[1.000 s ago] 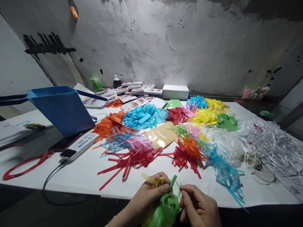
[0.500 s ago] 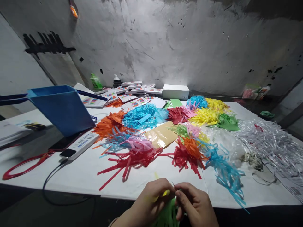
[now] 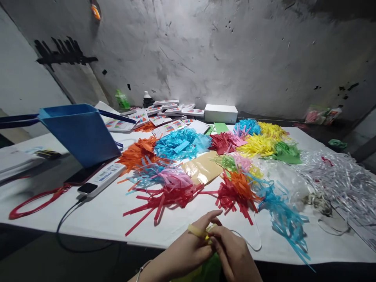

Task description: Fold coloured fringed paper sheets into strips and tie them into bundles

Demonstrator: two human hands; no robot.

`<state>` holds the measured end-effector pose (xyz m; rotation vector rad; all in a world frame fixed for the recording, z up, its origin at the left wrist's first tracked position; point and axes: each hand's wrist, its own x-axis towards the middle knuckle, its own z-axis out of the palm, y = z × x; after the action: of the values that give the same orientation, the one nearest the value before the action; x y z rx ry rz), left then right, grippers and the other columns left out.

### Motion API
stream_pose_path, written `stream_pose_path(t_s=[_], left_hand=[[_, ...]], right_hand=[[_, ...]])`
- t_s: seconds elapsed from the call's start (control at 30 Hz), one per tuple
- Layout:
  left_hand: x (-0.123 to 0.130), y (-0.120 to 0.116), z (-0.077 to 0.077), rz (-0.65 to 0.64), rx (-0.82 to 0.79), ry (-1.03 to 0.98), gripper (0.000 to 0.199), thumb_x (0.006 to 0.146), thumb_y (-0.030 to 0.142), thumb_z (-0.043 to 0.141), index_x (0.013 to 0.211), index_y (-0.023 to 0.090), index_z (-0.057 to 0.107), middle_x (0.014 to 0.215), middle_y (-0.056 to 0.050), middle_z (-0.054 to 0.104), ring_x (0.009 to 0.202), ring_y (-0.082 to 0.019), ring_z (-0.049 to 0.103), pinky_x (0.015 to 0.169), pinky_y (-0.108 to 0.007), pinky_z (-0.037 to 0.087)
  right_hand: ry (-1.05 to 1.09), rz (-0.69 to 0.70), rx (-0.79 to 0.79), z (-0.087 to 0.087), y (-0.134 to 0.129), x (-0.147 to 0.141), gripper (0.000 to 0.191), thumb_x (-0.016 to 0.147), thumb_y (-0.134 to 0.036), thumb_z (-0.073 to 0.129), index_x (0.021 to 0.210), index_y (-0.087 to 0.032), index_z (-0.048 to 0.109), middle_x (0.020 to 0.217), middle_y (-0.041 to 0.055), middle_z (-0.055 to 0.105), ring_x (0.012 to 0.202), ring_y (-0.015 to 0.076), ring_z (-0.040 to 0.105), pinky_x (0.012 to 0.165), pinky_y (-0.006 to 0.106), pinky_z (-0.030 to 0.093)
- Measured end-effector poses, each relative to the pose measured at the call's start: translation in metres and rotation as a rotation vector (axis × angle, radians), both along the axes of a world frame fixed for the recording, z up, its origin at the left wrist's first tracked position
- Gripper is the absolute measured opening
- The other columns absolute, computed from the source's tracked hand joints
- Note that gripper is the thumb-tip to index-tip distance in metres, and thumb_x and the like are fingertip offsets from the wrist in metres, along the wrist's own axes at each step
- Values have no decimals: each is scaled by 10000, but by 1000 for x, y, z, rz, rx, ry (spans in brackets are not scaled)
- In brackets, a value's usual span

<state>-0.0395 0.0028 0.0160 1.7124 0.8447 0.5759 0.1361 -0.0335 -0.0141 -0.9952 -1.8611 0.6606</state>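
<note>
The left hand (image 3: 190, 244) and right hand (image 3: 232, 250) meet at the table's (image 3: 108, 219) near edge, fingers closed around a yellow strip (image 3: 197, 231) above green tassel strips (image 3: 210, 268).

A single head-worn camera looks forward and down over the near edge of the white-covered table (image 3: 105, 219), facing the bare concrete wall (image 3: 188, 51); the left hand (image 3: 189, 244) and right hand (image 3: 233, 248) lie closest, at the bottom of the view, the crimped paper streamers (image 3: 178, 143) at middle range, and the white box (image 3: 221, 114) farther off near the wall
</note>
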Motion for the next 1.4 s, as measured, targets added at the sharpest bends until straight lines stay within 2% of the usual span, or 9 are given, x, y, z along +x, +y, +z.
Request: stream_pose_path(t_s=[0.07,0.13,0.23,0.3,0.47,0.77,0.93,1.07,1.4], left_hand=[[-1,0,2,-23,-39,-51,685,856,182,611,1484,267,350,1267,-70,590,1104,-218,602,982,-331,455],[-1,1,0,16,-65,-112,577,883,279,645,1418,248,431,1224,-69,597,1065,-220,602,941,-326,468],[-2,2,-5,138,-160,-228,319,908,439,650,1094,182,620,973,-40,632,897,-192,592,814,-293,475],[0,3,-8,219,-272,-325,335,878,487,688,932,163,625,820,-9,608,761,-156,555,705,-256,449],[5,0,-11,329,-402,-478,379,801,483,782,901,149,634,768,3,605,680,-123,521,634,-222,416],[8,-8,-19,407,-215,-437,333,796,467,792,859,161,677,817,-29,662,729,-154,565,684,-245,454],[4,-7,-27,393,94,-415,158,869,336,735,917,189,703,849,-44,683,782,-184,631,725,-267,498],[-1,-5,-28,318,298,-388,61,898,221,682,949,210,714,906,-65,705,829,-197,670,747,-276,519],[-1,-5,-25,292,161,-390,74,875,248,695,883,177,680,833,-61,692,734,-175,648,663,-245,508]], right_hand=[[0,-27,22,4,1,-1,208,1001,-213,418,1088,-267,599,917,-3,719,806,125,702,718,186,496],[85,-172,-32,8,3,-1,193,1011,-268,433,1013,-261,626,863,-11,705,763,119,684,702,182,485],[210,-341,-173,12,2,0,228,988,-403,506,961,-243,665,739,-14,660,682,126,651,653,188,477],[289,-423,-292,13,-1,-2,296,952,-494,546,962,-224,668,678,-15,631,585,126,607,572,198,464],[318,-384,-443,11,-10,-10,390,917,-578,549,864,-210,666,625,-6,619,459,102,515,420,202,362],[366,-350,-509,19,-15,-14,437,888,-617,567,790,-196,627,541,-34,524,405,61,416,384,177,288],[523,-224,-736,26,-14,-8,544,789,-717,645,794,-177,578,494,-49,544,326,20,372,366,149,220],[555,-193,-787,29,-12,-6,581,747,-741,675,785,-171,570,492,-46,557,316,18,386,367,143,218],[448,-221,-638,23,-18,-7,447,834,-624,630,751,-185,637,513,-41,497,400,55,350,380,187,208]])
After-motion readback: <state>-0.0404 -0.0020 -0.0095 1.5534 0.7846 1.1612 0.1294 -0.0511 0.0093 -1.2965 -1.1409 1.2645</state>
